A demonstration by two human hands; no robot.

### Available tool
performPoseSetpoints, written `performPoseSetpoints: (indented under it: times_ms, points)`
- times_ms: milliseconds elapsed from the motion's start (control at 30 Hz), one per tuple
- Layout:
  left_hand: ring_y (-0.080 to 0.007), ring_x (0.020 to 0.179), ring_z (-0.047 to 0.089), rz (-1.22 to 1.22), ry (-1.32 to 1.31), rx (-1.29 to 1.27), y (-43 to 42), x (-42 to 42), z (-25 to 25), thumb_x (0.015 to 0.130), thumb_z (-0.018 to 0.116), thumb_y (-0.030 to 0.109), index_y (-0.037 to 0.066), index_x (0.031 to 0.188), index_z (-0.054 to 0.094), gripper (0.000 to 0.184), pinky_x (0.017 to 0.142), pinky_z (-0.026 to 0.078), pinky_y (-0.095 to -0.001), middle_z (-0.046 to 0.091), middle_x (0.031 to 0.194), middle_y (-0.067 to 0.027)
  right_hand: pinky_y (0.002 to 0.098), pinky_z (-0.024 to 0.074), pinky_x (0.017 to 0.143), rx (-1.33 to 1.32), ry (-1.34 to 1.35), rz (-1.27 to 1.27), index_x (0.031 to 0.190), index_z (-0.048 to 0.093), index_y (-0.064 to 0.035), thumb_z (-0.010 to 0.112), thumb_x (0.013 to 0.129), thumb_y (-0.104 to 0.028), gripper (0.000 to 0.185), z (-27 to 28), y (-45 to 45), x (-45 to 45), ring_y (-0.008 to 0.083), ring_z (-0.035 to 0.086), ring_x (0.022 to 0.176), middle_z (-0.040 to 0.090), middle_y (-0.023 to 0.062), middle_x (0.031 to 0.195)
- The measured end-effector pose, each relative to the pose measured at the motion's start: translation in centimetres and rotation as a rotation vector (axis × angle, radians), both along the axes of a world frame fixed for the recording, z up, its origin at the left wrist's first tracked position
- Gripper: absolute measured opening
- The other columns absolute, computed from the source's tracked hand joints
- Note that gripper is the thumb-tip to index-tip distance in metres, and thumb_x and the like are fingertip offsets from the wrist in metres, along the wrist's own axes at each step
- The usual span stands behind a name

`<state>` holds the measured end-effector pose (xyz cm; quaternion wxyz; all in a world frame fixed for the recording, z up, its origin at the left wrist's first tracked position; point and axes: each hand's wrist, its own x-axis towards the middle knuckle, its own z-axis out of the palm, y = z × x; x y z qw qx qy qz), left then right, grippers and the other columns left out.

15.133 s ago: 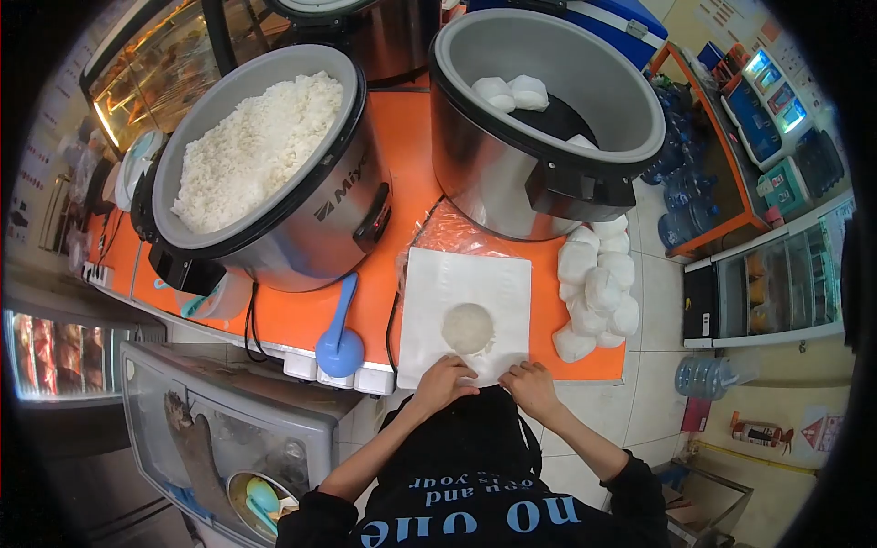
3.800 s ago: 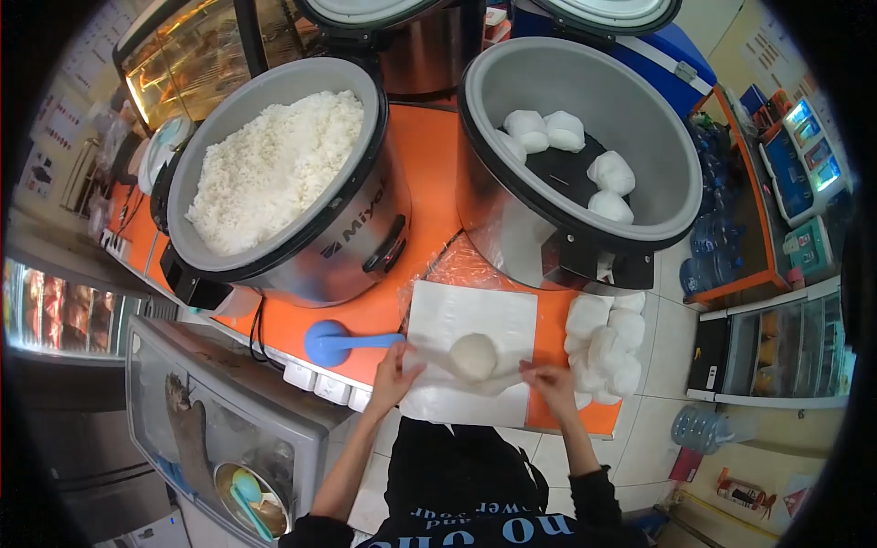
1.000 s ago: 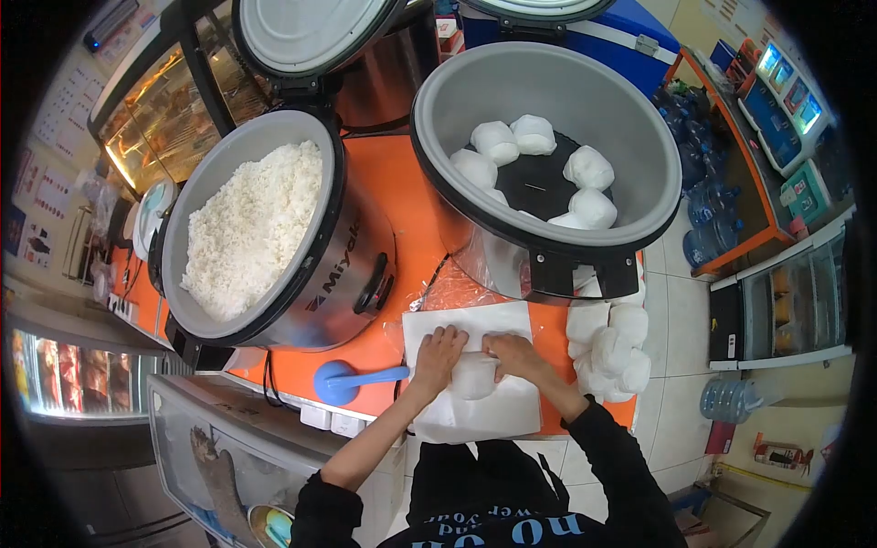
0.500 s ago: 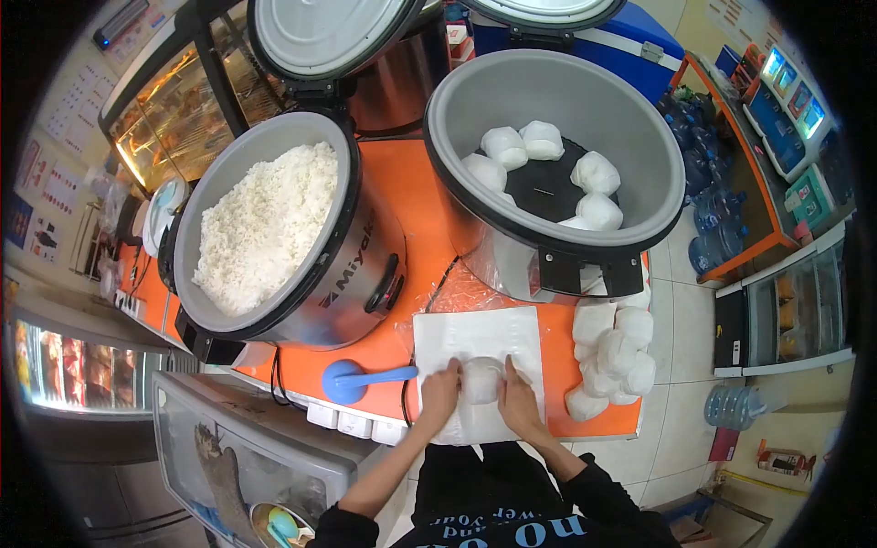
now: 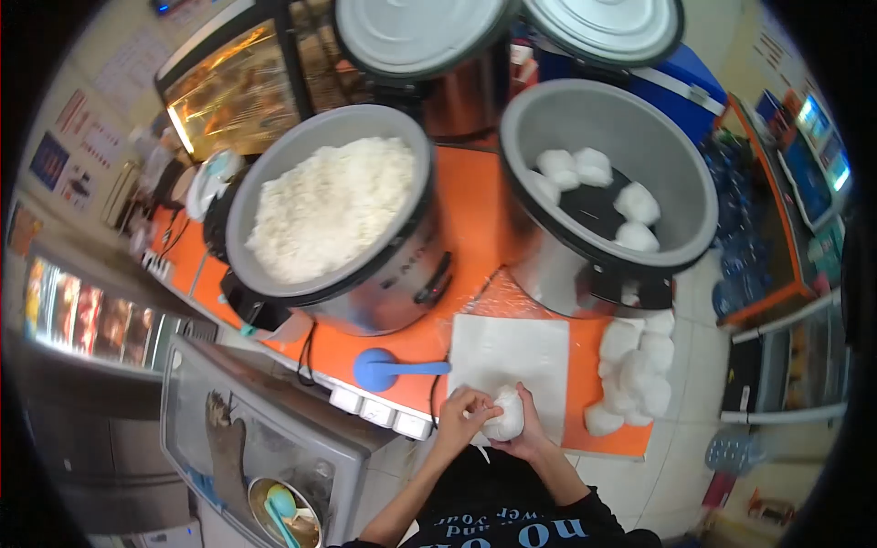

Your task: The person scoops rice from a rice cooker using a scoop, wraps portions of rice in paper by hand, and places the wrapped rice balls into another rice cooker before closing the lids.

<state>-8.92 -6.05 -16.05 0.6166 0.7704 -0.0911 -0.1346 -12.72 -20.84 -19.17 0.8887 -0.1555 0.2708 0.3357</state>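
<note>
A rice portion wrapped in white paper [image 5: 504,418] is held up in front of my body. My right hand [image 5: 527,435] cups it from the right side, thumb up along its edge. On its left, my left hand [image 5: 464,418] has its fingertips pinched on the wrapping. Beneath both lies a stack of white wrapping sheets [image 5: 512,352] on the orange table [image 5: 470,219]. A blue rice scoop [image 5: 375,369] rests to the left of the sheets. Several wrapped rice portions [image 5: 630,379] are piled at the right.
An open cooker [image 5: 338,210] full of cooked rice stands at the back left. Another open cooker [image 5: 681,173] at the back right holds several wrapped portions. A grey chest freezer [image 5: 265,402] with a metal bowl [image 5: 274,521] on it is at lower left.
The wrapped portion lay on the sheets between my hands; now it is lifted and closer to me, turned in both hands. The camera view has shifted, so the scene sits further right.
</note>
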Motion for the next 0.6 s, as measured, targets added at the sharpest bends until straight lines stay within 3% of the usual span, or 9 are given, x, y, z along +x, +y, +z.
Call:
performPoseSetpoints:
  times_ms: [100,133,200,300,333,400,467,533,600]
  points:
    - [-0.0194,0.078,0.063,0.239,0.018,0.130,2.0,-2.8,1.5,0.089,0.054,0.024,-0.002,0.113,0.056,0.035,0.066,0.048,-0.0316,0.066,0.087,-0.0175,0.0320,0.0477,0.063,-0.478,-0.142,-0.215,0.107,0.049,-0.0095,0.041,0.090,-0.050,0.045,0.4,5.1,1.6,0.0179,0.057,0.081,0.056,0.0044,0.090]
    - [-0.0221,0.079,0.063,0.283,0.170,0.215,2.0,-3.4,3.2,0.090,0.052,0.021,-0.004,0.109,0.056,0.033,0.068,0.047,-0.0347,0.064,0.088,-0.0210,0.0327,0.0472,0.068,-0.649,-0.263,-0.206,0.109,0.046,-0.0053,0.046,0.089,-0.046,0.046,0.6,7.0,1.6,0.0199,0.057,0.083,0.055,0.0079,0.094]
    - [-0.0241,0.079,0.062,0.436,0.012,0.191,3.2,-3.8,1.8,0.091,0.049,0.021,-0.007,0.105,0.056,0.032,0.068,0.047,-0.0354,0.063,0.085,-0.0218,0.0341,0.0461,0.078,-0.996,-0.521,-0.179,0.114,0.040,0.0032,0.056,0.087,-0.038,0.052,1.8,10.2,1.4,0.0239,0.056,0.088,0.054,0.0148,0.102]
    - [-0.0254,0.093,0.058,0.744,0.202,0.062,8.6,-3.8,-2.9,0.094,0.041,0.032,-0.003,0.106,0.054,0.039,0.075,0.047,-0.0336,0.057,0.098,-0.0182,0.0368,0.0441,0.083,-1.059,-0.824,0.002,0.117,0.037,0.0075,0.059,0.085,-0.033,0.056,4.3,13.9,1.9,0.0293,0.055,0.095,0.052,0.0216,0.106]
    - [-0.0248,0.095,0.057,0.847,0.247,-0.195,10.2,-3.8,-4.3,0.094,0.040,0.034,-0.002,0.108,0.054,0.040,0.077,0.047,-0.0338,0.056,0.101,-0.0174,0.0376,0.0436,0.083,-1.057,-0.911,0.035,0.117,0.037,0.0079,0.059,0.085,-0.034,0.057,4.4,15.0,2.2,0.0304,0.054,0.096,0.052,0.0227,0.106]
    - [-0.0236,0.099,0.055,1.012,0.327,-0.723,12.4,-1.7,-1.0,0.094,0.039,0.037,0.001,0.110,0.053,0.042,0.080,0.047,-0.0342,0.055,0.106,-0.0159,0.0376,0.0422,0.082,-1.441,-1.366,0.270,0.126,0.035,-0.0003,0.059,0.084,-0.029,0.056,3.4,16.2,4.1,0.0293,0.051,0.095,0.048,0.0198,0.108]
    - [-0.0216,0.092,0.058,0.989,0.474,-0.775,15.7,-0.8,-0.9,0.094,0.040,0.040,0.003,0.115,0.048,0.043,0.077,0.050,-0.0364,0.057,0.104,-0.0113,0.0392,0.0398,0.083,-1.938,-1.681,0.344,0.131,0.037,-0.0060,0.061,0.082,-0.029,0.059,5.0,17.3,7.0,0.0322,0.050,0.095,0.048,0.0187,0.108]
    - [-0.0216,0.088,0.060,0.977,0.599,-0.827,19.1,0.8,-1.4,0.093,0.041,0.042,0.004,0.117,0.046,0.045,0.074,0.051,-0.0360,0.057,0.104,-0.0097,0.0403,0.0374,0.085,-1.882,-1.561,0.425,0.135,0.035,-0.0155,0.061,0.079,-0.022,0.062,0.6,17.7,9.9,0.0338,0.049,0.094,0.050,0.0134,0.109]
    - [-0.0182,0.081,0.061,1.064,0.285,-0.656,22.5,2.6,-5.1,0.090,0.050,0.042,0.005,0.103,0.050,0.039,0.069,0.051,-0.0339,0.061,0.094,-0.0103,0.0402,0.0378,0.084,-1.943,-1.476,0.749,0.135,0.035,-0.0159,0.059,0.079,-0.019,0.062,-3.7,16.4,12.4,0.0336,0.049,0.093,0.051,0.0126,0.108]
